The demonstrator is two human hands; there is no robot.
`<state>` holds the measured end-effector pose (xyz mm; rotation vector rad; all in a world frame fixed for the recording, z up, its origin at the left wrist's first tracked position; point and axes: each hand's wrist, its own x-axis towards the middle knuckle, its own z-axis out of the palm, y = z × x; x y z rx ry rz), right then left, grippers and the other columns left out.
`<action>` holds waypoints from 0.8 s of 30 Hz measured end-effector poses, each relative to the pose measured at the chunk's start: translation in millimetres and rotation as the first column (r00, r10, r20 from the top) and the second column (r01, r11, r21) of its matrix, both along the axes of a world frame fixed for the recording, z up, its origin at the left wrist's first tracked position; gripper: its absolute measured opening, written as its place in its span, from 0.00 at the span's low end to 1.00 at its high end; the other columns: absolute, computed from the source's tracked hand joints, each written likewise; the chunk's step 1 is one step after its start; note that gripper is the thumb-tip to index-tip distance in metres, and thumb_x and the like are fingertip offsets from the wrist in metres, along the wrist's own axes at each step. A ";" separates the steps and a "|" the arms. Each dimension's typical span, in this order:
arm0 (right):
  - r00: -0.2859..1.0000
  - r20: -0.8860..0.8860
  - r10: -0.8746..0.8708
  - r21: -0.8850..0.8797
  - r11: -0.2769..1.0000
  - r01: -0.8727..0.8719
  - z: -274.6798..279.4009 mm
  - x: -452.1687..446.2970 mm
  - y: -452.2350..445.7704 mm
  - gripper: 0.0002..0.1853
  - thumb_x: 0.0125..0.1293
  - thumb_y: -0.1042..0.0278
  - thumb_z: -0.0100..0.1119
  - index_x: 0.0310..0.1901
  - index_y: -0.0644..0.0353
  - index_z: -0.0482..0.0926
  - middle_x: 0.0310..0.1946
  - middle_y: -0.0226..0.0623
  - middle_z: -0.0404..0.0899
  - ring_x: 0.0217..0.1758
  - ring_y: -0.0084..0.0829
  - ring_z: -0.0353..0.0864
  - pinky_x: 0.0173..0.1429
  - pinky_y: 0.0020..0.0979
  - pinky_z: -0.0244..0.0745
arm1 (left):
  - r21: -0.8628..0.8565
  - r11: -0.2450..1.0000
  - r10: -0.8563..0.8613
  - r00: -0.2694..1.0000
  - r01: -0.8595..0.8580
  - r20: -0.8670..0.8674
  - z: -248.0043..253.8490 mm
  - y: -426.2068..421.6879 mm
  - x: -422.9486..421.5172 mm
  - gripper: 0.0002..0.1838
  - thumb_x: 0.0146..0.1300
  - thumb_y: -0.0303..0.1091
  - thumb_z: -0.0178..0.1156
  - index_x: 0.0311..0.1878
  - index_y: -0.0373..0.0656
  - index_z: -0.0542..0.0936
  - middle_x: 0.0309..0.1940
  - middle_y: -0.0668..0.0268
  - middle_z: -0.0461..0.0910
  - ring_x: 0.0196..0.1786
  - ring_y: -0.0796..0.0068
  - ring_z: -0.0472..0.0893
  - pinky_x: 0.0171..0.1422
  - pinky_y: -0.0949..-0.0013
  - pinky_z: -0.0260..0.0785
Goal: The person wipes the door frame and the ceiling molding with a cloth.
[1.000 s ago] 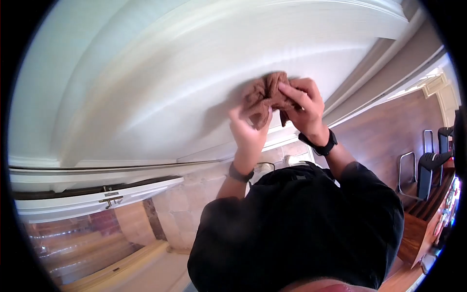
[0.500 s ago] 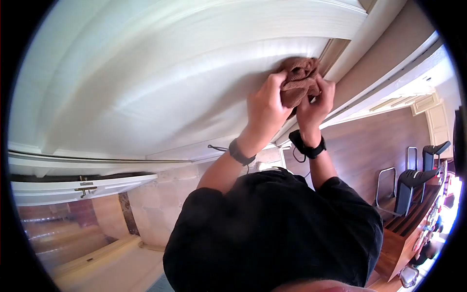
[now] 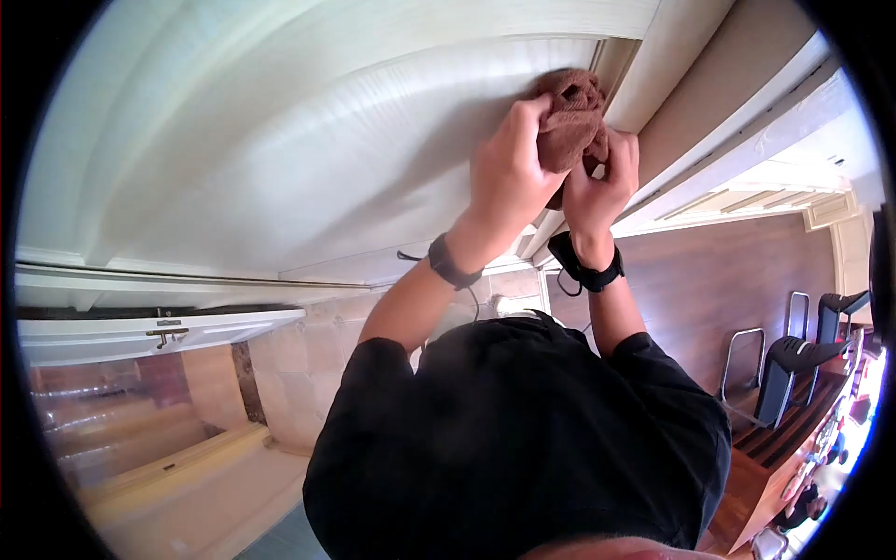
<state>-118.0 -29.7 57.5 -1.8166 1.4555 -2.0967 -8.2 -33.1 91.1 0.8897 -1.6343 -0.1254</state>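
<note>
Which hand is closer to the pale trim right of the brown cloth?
The right hand, at the right side of the brown cloth, beside the pale trim; the left hand grips the cloth's left side, farther away.

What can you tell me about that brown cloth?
The brown cloth looks soft, with a textured, towel-like surface. It is crumpled into a thick bunch, with folds and a dark hollow near its top. The left fingers and right fingers grip its opposite sides, holding it against or very near the pale panel.
</note>
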 end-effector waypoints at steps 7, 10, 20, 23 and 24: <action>0.999 -0.030 -0.021 -0.010 1.000 0.020 -19.9 -1.2 -2.0 0.21 0.45 0.85 0.66 0.45 0.61 0.81 0.34 0.39 0.74 0.36 0.35 0.75 0.39 0.31 0.74 | -0.008 0.996 0.085 0.996 -0.085 0.029 -18.7 1.7 -3.0 0.24 0.51 0.34 0.71 0.49 0.42 0.72 0.36 0.56 0.81 0.35 0.52 0.83 0.34 0.58 0.75; 1.000 0.002 -0.010 0.038 0.999 0.010 -40.6 1.4 1.7 0.21 0.46 0.86 0.66 0.44 0.61 0.81 0.34 0.38 0.73 0.35 0.33 0.75 0.36 0.29 0.73 | 0.036 0.998 0.060 0.998 -0.060 0.000 -38.1 2.2 -4.9 0.24 0.50 0.33 0.71 0.48 0.41 0.72 0.35 0.57 0.81 0.34 0.54 0.83 0.33 0.58 0.75; 1.000 0.014 0.008 0.318 0.948 -0.012 -103.1 0.1 19.7 0.11 0.52 0.84 0.63 0.36 0.63 0.75 0.31 0.34 0.68 0.33 0.30 0.69 0.36 0.28 0.69 | 0.274 0.962 0.008 0.999 -0.022 0.054 -109.7 11.1 0.5 0.21 0.52 0.33 0.68 0.48 0.42 0.72 0.33 0.56 0.81 0.31 0.51 0.82 0.32 0.56 0.74; 0.999 0.043 0.021 0.331 0.943 -0.034 -113.0 -2.8 18.7 0.08 0.58 0.79 0.63 0.34 0.63 0.72 0.29 0.32 0.67 0.31 0.27 0.66 0.34 0.26 0.65 | 0.316 0.948 -0.028 0.999 0.022 0.014 -102.8 14.9 2.9 0.22 0.51 0.33 0.68 0.49 0.43 0.72 0.38 0.56 0.80 0.34 0.52 0.82 0.34 0.56 0.75; 0.999 0.041 0.000 0.354 0.935 -0.014 -107.6 0.8 20.4 0.09 0.60 0.78 0.62 0.37 0.61 0.71 0.29 0.25 0.69 0.33 0.18 0.66 0.39 0.23 0.66 | 0.327 0.944 -0.062 0.996 0.037 0.067 -101.4 15.0 7.6 0.25 0.48 0.32 0.69 0.50 0.42 0.71 0.42 0.57 0.80 0.38 0.53 0.82 0.36 0.57 0.76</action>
